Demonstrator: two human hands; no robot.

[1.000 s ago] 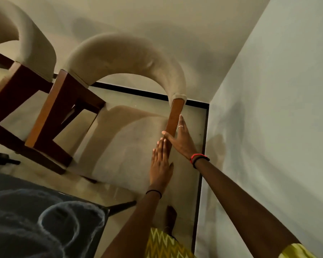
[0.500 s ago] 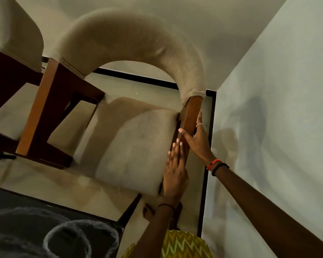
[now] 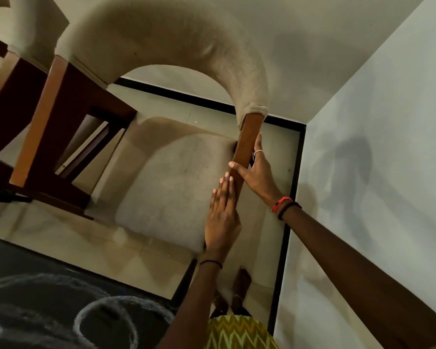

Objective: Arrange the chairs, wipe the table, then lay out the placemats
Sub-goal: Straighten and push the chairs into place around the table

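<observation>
Tiled floor (image 3: 61, 238) in a cramped corner of the room, seen from pretty much straight above. Lower left is the dark table (image 3: 35, 285), and a second chair (image 3: 28, 39) pokes in at the top left. Right beside it is the chair (image 3: 171, 187) being handled. It has a beige padded seat, a curved padded back and a wooden frame, and it's tucked close to the corner with its seat front facing the table.

The person's left hand (image 3: 222, 217) lies flat with fingers straight on the seat's right edge, holding nothing. The right hand (image 3: 257, 175) has the wooden back post (image 3: 247, 137) clamped, thumb across the front and fingers round the far side. The wall (image 3: 375, 147) is just beside that arm.

Looks like the chair-arranging step, with no cloth or placemats in sight. Next move probably means shifting the chair off the wall toward the table. The flat hand would need a proper hold, and that bare foot (image 3: 242, 280) sits near the chair.
</observation>
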